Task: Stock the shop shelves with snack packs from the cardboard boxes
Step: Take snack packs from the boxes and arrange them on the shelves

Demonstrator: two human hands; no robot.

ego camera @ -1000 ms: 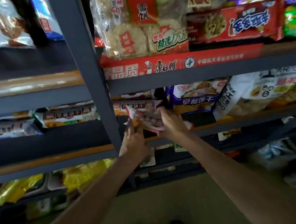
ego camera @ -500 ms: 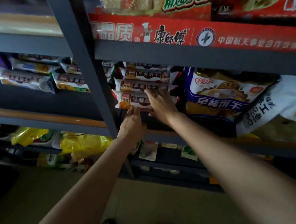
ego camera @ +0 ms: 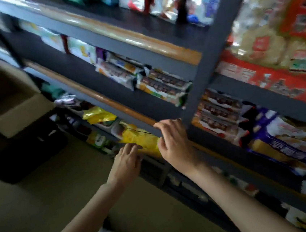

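Note:
A stack of white-and-brown biscuit packs [ego camera: 218,114] lies on the grey shelf [ego camera: 266,164] just right of the upright post [ego camera: 200,69]. My right hand [ego camera: 174,144] hovers in front of the shelf edge left of that stack, fingers spread and holding nothing. My left hand [ego camera: 126,160] is lower and further left, fingers loosely extended in front of a yellow bag [ego camera: 141,139] on the shelf below. An open cardboard box [ego camera: 16,113] stands on the floor at the left. The picture is motion-blurred.
More biscuit packs [ego camera: 162,84] fill the bay left of the post. A blue-and-white pack [ego camera: 291,144] lies right of the stack. Red rice-cracker bags [ego camera: 275,33] sit on the shelf above. The floor [ego camera: 53,202] is tan, with dark crates beside the box.
Both hands have let go of the biscuit pack and pulled back from the shelf, down and to the left. The view has swung left, bringing the cardboard box into sight.

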